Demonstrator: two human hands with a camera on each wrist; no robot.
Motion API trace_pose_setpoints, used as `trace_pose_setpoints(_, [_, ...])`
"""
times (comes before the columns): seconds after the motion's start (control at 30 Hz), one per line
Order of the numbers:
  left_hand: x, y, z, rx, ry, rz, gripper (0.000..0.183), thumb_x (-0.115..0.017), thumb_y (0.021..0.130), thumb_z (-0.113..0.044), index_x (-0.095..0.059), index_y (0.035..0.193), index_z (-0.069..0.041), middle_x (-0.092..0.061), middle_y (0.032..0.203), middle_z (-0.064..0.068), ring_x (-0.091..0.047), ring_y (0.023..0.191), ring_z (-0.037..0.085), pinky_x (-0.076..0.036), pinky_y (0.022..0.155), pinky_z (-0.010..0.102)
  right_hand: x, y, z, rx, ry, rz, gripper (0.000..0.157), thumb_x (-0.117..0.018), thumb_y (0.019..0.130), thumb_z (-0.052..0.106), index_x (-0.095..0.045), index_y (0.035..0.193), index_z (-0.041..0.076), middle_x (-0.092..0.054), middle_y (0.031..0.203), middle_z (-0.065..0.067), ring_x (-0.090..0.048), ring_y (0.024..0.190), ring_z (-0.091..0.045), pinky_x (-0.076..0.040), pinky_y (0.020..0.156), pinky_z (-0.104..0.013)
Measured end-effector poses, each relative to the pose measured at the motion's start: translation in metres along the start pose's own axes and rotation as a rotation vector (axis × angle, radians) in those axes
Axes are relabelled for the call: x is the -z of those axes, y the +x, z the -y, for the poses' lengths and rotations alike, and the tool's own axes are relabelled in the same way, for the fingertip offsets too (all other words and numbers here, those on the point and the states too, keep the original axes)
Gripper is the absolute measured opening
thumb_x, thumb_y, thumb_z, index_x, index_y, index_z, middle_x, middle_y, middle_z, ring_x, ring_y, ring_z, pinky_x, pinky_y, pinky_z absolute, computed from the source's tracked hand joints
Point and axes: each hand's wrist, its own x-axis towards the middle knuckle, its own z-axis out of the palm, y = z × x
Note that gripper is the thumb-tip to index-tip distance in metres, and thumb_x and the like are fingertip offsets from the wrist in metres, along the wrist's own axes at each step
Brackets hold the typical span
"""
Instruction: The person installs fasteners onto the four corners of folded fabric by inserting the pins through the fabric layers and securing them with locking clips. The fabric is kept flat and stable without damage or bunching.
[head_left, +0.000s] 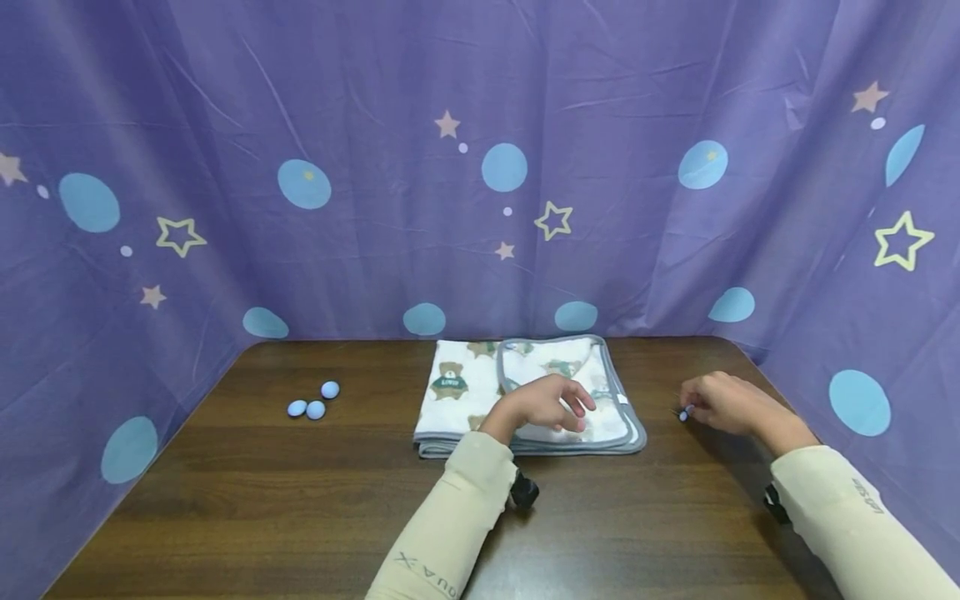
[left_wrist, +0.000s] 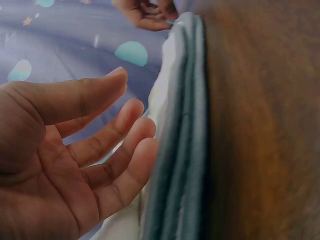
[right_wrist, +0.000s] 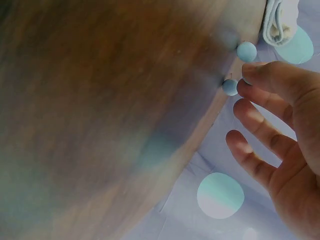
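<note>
My left hand hovers over a folded baby blanket printed with bears and trimmed in grey. In the left wrist view its fingers are loosely bent, with nothing between them and the thumb. Toward the table's right side, my right hand is down among small blue balls. The right wrist view shows one ball beside the thumb and another ball by the index fingertip. Thumb and index pinch a further blue ball, mostly hidden, with just a sliver of blue showing between them.
Three blue balls lie close together on the left side of the brown wooden table. A purple curtain with stars and dots hangs behind the table and along both sides.
</note>
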Motion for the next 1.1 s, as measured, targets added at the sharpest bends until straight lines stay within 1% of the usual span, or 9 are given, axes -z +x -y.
trace_pose_setpoints(0.13, [-0.008, 0.002, -0.004, -0.001, 0.1, 0.0, 0.03, -0.08, 0.083, 0.002, -0.073, 0.112, -0.002, -0.07, 0.09, 0.004, -0.06, 0.078, 0.008, -0.052, 0.066, 0.021, 0.001, 0.003, 0.005, 0.011, -0.001, -0.019, 0.025, -0.074, 0.081, 0.001, -0.062, 0.081, 0.023, -0.049, 0.068, 0.015, -0.044, 0.061, -0.004, -0.038, 0.052, -0.028])
trace_pose_setpoints(0.37, [-0.02, 0.007, -0.009, 0.013, 0.401, 0.013, 0.039, -0.092, 0.076, -0.013, -0.073, 0.11, -0.014, -0.069, 0.09, -0.005, -0.059, 0.084, 0.004, -0.047, 0.079, 0.016, 0.002, 0.008, 0.016, 0.076, -0.023, -0.076, 0.026, -0.074, 0.077, 0.0, -0.061, 0.083, 0.021, -0.051, 0.073, 0.014, -0.046, 0.066, -0.003, -0.04, 0.055, -0.028])
trace_pose_setpoints(0.5, [-0.022, 0.007, -0.01, 0.02, 0.483, 0.006, 0.039, -0.093, 0.074, -0.013, -0.072, 0.106, -0.016, -0.067, 0.089, -0.007, -0.059, 0.084, 0.005, -0.047, 0.079, 0.016, 0.003, 0.011, 0.023, 0.124, -0.04, -0.11, 0.027, -0.074, 0.076, -0.001, -0.061, 0.085, 0.02, -0.053, 0.079, 0.013, -0.047, 0.069, -0.004, -0.042, 0.058, -0.029])
trace_pose_setpoints(0.6, [-0.021, 0.007, -0.01, 0.006, 0.512, 0.007, 0.028, -0.086, 0.079, -0.008, -0.074, 0.104, -0.016, -0.068, 0.09, -0.006, -0.06, 0.086, 0.004, -0.047, 0.078, 0.015, 0.003, 0.013, 0.027, 0.148, -0.039, -0.137, 0.027, -0.075, 0.076, -0.002, -0.062, 0.085, 0.02, -0.054, 0.081, 0.012, -0.05, 0.071, -0.006, -0.043, 0.06, -0.03])
trace_pose_setpoints(0.67, [-0.019, 0.007, -0.009, -0.006, 0.5, 0.004, 0.023, -0.078, 0.084, -0.004, -0.075, 0.105, -0.014, -0.07, 0.094, -0.004, -0.062, 0.089, 0.005, -0.048, 0.079, 0.016, 0.003, 0.015, 0.029, 0.155, -0.033, -0.151, 0.026, -0.075, 0.076, -0.002, -0.062, 0.085, 0.019, -0.055, 0.081, 0.012, -0.05, 0.071, -0.006, -0.043, 0.06, -0.03])
trace_pose_setpoints(0.8, [-0.018, 0.007, -0.006, -0.019, 0.491, -0.035, 0.03, -0.062, 0.09, 0.0, -0.076, 0.113, -0.013, -0.073, 0.106, 0.001, -0.065, 0.1, 0.009, -0.05, 0.084, 0.018, 0.002, 0.017, 0.032, 0.159, -0.038, -0.176, 0.027, -0.076, 0.077, -0.002, -0.064, 0.086, 0.02, -0.055, 0.08, 0.014, -0.05, 0.07, -0.004, -0.044, 0.06, -0.029])
trace_pose_setpoints(0.9, [-0.017, 0.008, -0.004, -0.032, 0.491, -0.084, 0.033, -0.059, 0.091, -0.001, -0.075, 0.119, -0.01, -0.074, 0.11, 0.003, -0.065, 0.102, 0.01, -0.05, 0.088, 0.019, 0.002, 0.019, 0.035, 0.171, -0.047, -0.198, 0.028, -0.078, 0.078, -0.002, -0.064, 0.086, 0.021, -0.054, 0.08, 0.015, -0.05, 0.071, -0.003, -0.046, 0.061, -0.029])
trace_pose_setpoints(0.97, [-0.017, 0.009, -0.003, -0.044, 0.472, -0.122, 0.029, -0.062, 0.093, -0.002, -0.075, 0.119, -0.008, -0.075, 0.106, 0.004, -0.066, 0.098, 0.01, -0.051, 0.086, 0.019, 0.002, 0.021, 0.037, 0.177, -0.048, -0.212, 0.029, -0.078, 0.079, -0.002, -0.063, 0.086, 0.021, -0.054, 0.079, 0.016, -0.051, 0.071, -0.003, -0.047, 0.061, -0.03])
trace_pose_setpoints(1.1, [-0.017, 0.011, 0.001, -0.064, 0.408, -0.216, 0.017, -0.068, 0.096, -0.009, -0.076, 0.111, -0.006, -0.076, 0.094, 0.003, -0.066, 0.086, 0.007, -0.051, 0.078, 0.018, 0.004, 0.025, 0.043, 0.166, -0.04, -0.228, 0.026, -0.077, 0.083, 0.0, -0.064, 0.087, 0.022, -0.056, 0.079, 0.016, -0.053, 0.072, -0.004, -0.048, 0.063, -0.031])
